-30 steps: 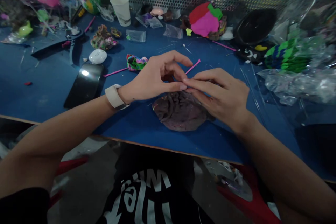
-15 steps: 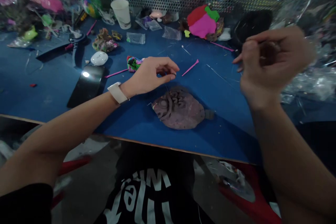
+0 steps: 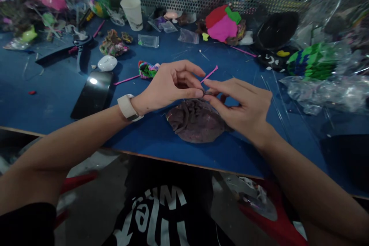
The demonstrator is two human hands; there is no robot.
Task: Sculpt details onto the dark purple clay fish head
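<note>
A grey-purple clay fish (image 3: 198, 130) lies flat on the blue table, with raised curved strips and small loops on its body. Just above its upper edge, my left hand (image 3: 170, 84) pinches a small piece of dark clay (image 3: 206, 93) between thumb and fingertips. My right hand (image 3: 243, 103) meets it there, thumb and forefinger closed on the same piece. The fingers mostly cover the piece, so its shape is unclear. Behind the fingertips lies a pink plastic stick (image 3: 212, 71). The fish's tail is partly behind my right hand.
A phone (image 3: 93, 94), a white case (image 3: 107, 63) and scissors (image 3: 77, 48) lie to the left. Farther back are a paper cup (image 3: 132, 14), coloured clay (image 3: 221, 27) and small bags (image 3: 188, 36). Plastic wrap (image 3: 331, 92) and a green clay piece (image 3: 314, 60) lie right.
My right hand has come down and left from the upper right to meet my left hand above the fish. My left hand has shifted slightly right. The fish has stayed put.
</note>
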